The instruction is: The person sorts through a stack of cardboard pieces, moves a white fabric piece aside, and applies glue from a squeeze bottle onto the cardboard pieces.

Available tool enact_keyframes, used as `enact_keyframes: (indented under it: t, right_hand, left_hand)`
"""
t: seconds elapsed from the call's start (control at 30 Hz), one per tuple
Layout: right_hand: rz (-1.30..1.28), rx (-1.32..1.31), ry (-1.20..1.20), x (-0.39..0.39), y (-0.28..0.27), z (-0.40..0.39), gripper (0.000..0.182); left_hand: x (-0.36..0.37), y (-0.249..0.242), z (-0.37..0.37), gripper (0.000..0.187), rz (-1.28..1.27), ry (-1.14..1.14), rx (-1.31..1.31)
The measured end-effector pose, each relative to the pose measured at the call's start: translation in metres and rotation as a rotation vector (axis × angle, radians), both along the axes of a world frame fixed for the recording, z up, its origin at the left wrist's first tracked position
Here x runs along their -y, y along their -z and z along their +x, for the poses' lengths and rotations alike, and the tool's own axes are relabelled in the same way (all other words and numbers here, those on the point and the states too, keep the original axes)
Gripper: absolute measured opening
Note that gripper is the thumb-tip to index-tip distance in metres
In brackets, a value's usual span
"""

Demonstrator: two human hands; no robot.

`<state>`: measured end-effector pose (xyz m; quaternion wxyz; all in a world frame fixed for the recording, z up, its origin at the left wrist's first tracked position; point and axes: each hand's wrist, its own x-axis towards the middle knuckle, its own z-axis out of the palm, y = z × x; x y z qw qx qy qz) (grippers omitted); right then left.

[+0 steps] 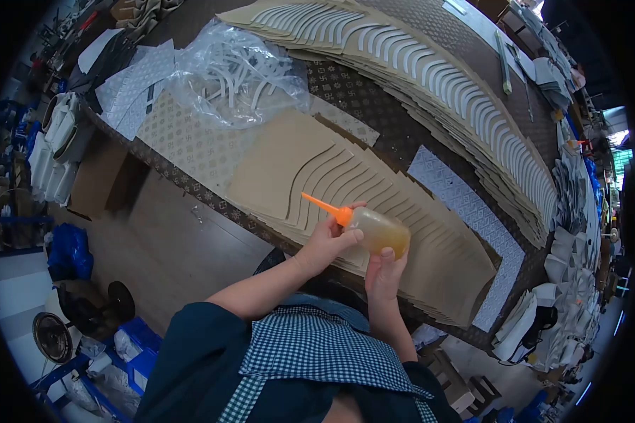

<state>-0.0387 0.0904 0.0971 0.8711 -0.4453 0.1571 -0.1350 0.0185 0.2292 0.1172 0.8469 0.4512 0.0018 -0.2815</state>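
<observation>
Both hands, left hand (326, 243) and right hand (384, 271), grip the glue bottle (374, 229) over fanned tan pieces (374, 204); no glue laid yet, seemingly.

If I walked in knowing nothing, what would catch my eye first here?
Probably the squeeze bottle with its bright orange nozzle, held in both the left hand and right hand over a fanned row of tan cardboard pieces on the table. Behind it, a longer curved row of pale pieces sweeps across, and a crumpled clear plastic bag lies to the left.
</observation>
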Motion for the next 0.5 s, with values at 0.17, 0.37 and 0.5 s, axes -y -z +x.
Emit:
enact_keyframes:
  t: [0.17, 0.37, 0.5]
  right_hand:
    - [-0.049, 0.04, 0.066, 0.006, 0.008, 0.046, 0.083]
    - [-0.354, 0.103, 0.136, 0.026, 0.024, 0.099, 0.077]
    - [-0.567, 0.095, 0.115, 0.023, 0.03, 0.129, 0.073]
  left_hand:
    - [-0.076, 0.048, 0.044, 0.042, 0.738, -0.107, 0.588]
    - [-0.183, 0.125, 0.102, 0.034, 1.534, -0.314, 0.987]
    - [-0.193, 0.147, 0.108, 0.034, 1.575, -0.366, 0.913]
